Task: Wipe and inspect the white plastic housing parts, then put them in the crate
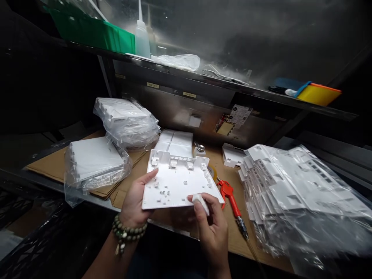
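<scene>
A white plastic housing panel (174, 190) is tilted up in front of me, its inner side with small posts and clips facing me. My left hand (135, 201) grips its left edge, thumb on the inner face and the other fingers hidden underneath. Near the panel's lower right edge, my right hand (210, 224) pinches a small folded white cloth or pad (201, 203) between thumb and fingers. Just beyond the panel's right side lies a red air blow gun (229, 195) with its hose running toward the front edge.
Bagged white panels are stacked at the right (290, 182) and at the left (124, 120). Cardboard (232, 236) covers the bench. A small white box-shaped part (232, 154) sits behind the gun. The shelf above carries a green bin (95, 37) and a squeeze bottle (142, 40).
</scene>
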The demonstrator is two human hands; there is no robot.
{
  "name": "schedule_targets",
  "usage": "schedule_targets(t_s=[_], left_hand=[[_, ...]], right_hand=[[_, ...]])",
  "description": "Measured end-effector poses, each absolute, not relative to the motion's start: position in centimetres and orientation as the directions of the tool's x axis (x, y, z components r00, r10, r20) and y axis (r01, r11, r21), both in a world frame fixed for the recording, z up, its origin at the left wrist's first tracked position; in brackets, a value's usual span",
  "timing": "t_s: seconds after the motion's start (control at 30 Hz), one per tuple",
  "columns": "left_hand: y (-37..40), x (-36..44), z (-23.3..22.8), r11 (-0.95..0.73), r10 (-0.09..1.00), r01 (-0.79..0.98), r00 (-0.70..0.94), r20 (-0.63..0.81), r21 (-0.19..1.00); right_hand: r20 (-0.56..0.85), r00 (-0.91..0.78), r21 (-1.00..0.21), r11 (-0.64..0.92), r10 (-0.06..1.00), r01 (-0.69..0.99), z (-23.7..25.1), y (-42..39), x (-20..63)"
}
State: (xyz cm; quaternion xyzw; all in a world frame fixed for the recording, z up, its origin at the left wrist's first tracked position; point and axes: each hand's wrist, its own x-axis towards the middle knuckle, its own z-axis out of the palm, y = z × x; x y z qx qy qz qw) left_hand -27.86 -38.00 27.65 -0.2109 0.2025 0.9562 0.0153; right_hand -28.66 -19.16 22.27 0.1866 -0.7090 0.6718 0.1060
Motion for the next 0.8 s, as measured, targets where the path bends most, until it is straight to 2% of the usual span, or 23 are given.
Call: schedule_targets(t_s=[0.07, 0.13, 0.2, 0.33, 0.47, 0.57, 0.63, 0.7, 0.73, 0.8], left_hand=[[-37.6, -28.1, 28.1, -0.921, -0.142, -0.034, -0.899, -0.414, 0.388], [-37.0, -28.0, 28.4, -0.903, -0.243, 0.078, -0.904, -0.352, 0.423], [-36.3, -27.8, 28.7, -0.88, -0.311, 0.158, -0.905, -0.291, 0.447], [-35.8, -27.3, 28.8, -0.862, -0.349, 0.212, -0.908, -0.234, 0.46], [-36.0, -27.2, 28.3, -0.839, -0.399, 0.25, -0.886, -0.235, 0.483], [-36.1, -27.3, 28.2, -0.854, -0.381, 0.247, -0.896, -0.228, 0.457], [-36.4, -27.1, 28.3, -0.872, -0.342, 0.219, -0.912, -0.225, 0.437], [-37.1, -26.8, 28.3, -0.899, -0.284, 0.151, -0.916, -0.284, 0.411], [-37.6, -26.6, 28.2, -0.913, -0.251, 0.11, -0.911, -0.328, 0.393], [-38.8, -26.1, 27.8, -0.925, -0.2, 0.043, -0.9, -0.388, 0.379]], right_hand=[[0.424, -0.891, -0.888, 0.117, -0.162, -0.444, 22.7, -19.2, -28.3], [0.554, -0.819, -0.794, 0.201, -0.149, -0.574, 23.5, -19.9, -27.5], [0.648, -0.74, -0.708, 0.217, -0.179, -0.672, 24.2, -21.1, -26.5], [0.664, -0.692, -0.681, 0.151, -0.284, -0.716, 24.5, -23.3, -25.4], [0.644, -0.71, -0.691, 0.183, -0.285, -0.7, 24.2, -23.7, -25.4], [0.663, -0.698, -0.686, 0.154, -0.272, -0.711, 24.2, -23.9, -25.2], [0.658, -0.689, -0.686, 0.136, -0.304, -0.715, 24.0, -23.8, -25.4], [0.63, -0.718, -0.701, 0.182, -0.295, -0.69, 23.7, -23.0, -26.5], [0.623, -0.743, -0.708, 0.227, -0.246, -0.669, 23.4, -22.2, -27.3], [0.638, -0.767, -0.71, 0.333, -0.069, -0.62, 22.9, -19.9, -29.2]])
